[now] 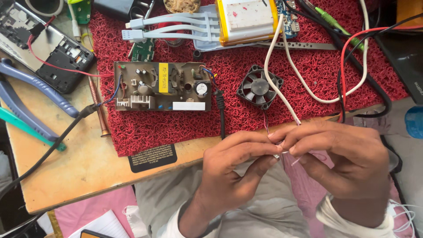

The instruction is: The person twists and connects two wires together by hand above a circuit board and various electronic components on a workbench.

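Near the counter (83, 172) edge, the left hand (233, 169) and right hand (339, 163) meet, each grip pinched shut on the thin wires (266, 125) that run from the small black fan (259, 87) on the red mat (246, 114). The wire ends are hidden between the fingertips. A white cable (282, 94) passes beside them. Left lies a circuit board (161, 86); the far-left phone shell (42, 44) and the pliers (31, 99) are cut off.

left hand (233, 169), right hand (341, 161), fingertips pinched together
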